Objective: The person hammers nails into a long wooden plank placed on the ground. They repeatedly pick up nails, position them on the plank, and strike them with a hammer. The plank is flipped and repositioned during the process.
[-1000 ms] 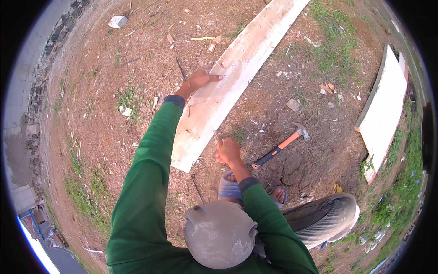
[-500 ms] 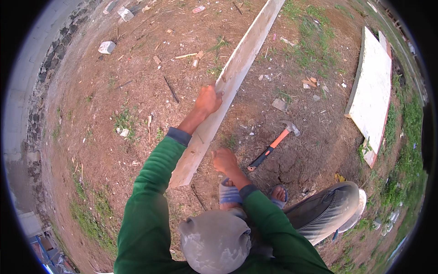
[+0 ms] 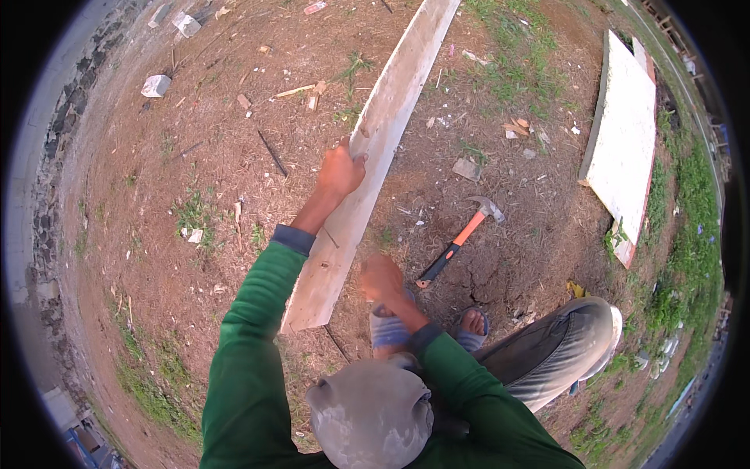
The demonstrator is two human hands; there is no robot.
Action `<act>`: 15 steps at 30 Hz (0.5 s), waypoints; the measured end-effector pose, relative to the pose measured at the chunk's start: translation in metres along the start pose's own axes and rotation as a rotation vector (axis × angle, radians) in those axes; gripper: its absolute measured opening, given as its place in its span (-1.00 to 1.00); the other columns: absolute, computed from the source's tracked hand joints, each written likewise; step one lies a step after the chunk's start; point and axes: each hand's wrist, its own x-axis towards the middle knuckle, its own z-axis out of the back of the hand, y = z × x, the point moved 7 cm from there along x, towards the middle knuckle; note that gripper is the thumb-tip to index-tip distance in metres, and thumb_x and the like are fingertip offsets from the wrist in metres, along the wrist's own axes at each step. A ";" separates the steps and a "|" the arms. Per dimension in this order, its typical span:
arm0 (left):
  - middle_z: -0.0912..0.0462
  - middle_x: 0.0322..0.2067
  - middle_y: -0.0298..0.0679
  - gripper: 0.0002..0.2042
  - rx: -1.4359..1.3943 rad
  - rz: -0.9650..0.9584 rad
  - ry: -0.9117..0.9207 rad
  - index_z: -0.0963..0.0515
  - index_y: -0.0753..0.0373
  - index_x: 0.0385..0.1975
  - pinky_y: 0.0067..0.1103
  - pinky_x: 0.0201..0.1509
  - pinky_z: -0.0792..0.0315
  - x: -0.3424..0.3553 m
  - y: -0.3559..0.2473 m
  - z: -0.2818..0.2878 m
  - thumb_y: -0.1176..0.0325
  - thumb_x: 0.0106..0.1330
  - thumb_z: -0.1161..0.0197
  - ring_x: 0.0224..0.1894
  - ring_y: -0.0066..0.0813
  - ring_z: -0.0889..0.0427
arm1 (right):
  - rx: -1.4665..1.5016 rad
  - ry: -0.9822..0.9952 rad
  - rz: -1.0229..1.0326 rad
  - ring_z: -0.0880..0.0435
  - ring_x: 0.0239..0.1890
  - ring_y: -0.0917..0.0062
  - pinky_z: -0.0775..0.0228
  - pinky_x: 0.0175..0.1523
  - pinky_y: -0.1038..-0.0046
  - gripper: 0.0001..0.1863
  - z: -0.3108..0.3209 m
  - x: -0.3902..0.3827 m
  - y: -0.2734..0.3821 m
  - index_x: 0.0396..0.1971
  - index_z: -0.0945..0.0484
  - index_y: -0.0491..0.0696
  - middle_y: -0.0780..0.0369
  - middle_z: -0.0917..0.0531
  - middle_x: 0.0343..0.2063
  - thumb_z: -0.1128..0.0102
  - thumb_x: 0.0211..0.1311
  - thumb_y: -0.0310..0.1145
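Plank (image 3: pixel 380 144) of pale wood slants from near you, left of centre, toward the far side. Your left hand (image 3: pixel 341 172) grasps its left edge, thumb over the face. Your right hand (image 3: pixel 382 279) is curled just right of the plank; blur means I cannot tell whether it holds anything. Farther right, a hammer (image 3: pixel 467 230) lies on dirt (image 3: pixel 539 234), with a white board (image 3: pixel 623 133) beyond.

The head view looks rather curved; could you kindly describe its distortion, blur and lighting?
Head view: fisheye distortion, with black corners and the stone strip bowing along the left rim; head view: the right hand looks softly smeared, while the board and hammer read clearer; head view: soft daylight, no hard shadows evident, the white panel looking bright.
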 end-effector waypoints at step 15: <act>-0.84 -0.12 0.11 -0.53 -0.363 -0.168 0.013 -0.64 0.45 0.15 -0.29 0.09 -0.63 0.028 0.038 -0.002 0.24 0.38 -0.49 -0.09 -0.15 -0.83 | 0.353 -0.046 -0.407 -0.78 -0.12 -0.05 -0.59 0.05 -0.04 -0.68 0.097 -0.035 0.011 -0.29 -0.77 -0.13 -0.05 -0.79 -0.26 -0.20 0.39 -0.18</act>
